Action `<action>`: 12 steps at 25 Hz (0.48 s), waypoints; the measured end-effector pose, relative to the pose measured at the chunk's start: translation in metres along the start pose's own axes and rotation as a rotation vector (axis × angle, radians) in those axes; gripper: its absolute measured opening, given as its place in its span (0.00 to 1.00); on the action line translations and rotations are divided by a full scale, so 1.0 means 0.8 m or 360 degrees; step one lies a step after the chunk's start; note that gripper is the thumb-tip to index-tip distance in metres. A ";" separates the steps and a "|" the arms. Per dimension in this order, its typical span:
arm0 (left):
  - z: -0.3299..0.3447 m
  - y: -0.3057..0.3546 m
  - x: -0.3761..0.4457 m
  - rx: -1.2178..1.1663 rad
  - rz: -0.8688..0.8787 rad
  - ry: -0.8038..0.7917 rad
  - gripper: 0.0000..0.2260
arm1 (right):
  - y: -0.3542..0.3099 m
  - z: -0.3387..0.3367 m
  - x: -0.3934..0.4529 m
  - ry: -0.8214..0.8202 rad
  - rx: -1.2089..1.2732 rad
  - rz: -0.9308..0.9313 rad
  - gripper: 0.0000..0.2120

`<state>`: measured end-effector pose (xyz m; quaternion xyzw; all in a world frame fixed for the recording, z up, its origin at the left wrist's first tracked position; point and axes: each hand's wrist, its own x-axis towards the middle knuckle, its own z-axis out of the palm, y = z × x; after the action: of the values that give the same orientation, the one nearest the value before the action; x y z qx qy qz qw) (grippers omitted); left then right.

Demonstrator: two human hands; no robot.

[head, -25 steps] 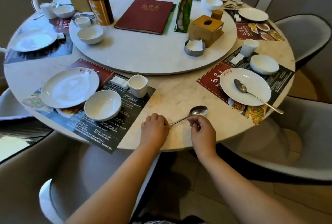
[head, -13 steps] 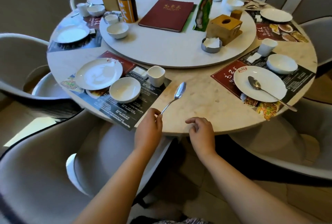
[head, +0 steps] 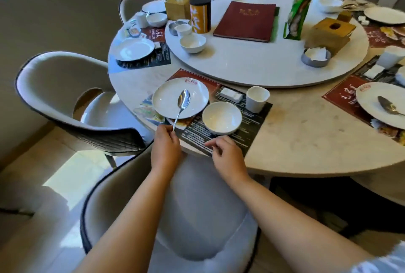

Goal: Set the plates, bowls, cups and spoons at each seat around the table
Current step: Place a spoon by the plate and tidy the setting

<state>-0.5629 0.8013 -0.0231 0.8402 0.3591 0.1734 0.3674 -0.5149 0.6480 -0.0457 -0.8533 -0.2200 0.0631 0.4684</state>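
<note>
Spoon [head: 183,100]: my left hand [head: 165,145] is pinching its handle, bowl end lying over the plate [head: 166,106]. Right hand [head: 226,158] is hovering relaxed, empty, near the white bowl [head: 221,117] and cup [head: 257,99] beside that plate.

Left hand [head: 164,143] pinches spoon [head: 182,104] over plate [head: 168,99]; right hand [head: 228,157] idle.

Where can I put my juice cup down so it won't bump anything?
The best bare patch is the marble table between the near placemat and the right seat's red placemat. The turntable also has room in front of the red menu. The near placemat is crowded: plate, bowl, cup.
</note>
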 end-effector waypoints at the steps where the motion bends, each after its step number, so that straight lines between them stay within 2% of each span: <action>1: -0.006 -0.012 0.021 0.0031 0.0024 -0.0039 0.09 | -0.009 0.021 0.008 -0.0005 -0.0031 -0.0006 0.15; 5: -0.020 -0.041 0.076 0.0089 0.0141 -0.0205 0.09 | -0.033 0.076 0.035 -0.0008 -0.0227 0.0075 0.16; 12: -0.024 -0.068 0.103 0.0056 0.0173 -0.0345 0.10 | -0.045 0.112 0.048 0.0010 -0.0322 0.0246 0.19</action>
<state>-0.5432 0.8966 -0.0488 0.8786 0.2741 0.0949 0.3793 -0.5201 0.7503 -0.0618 -0.9109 -0.1574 0.0737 0.3743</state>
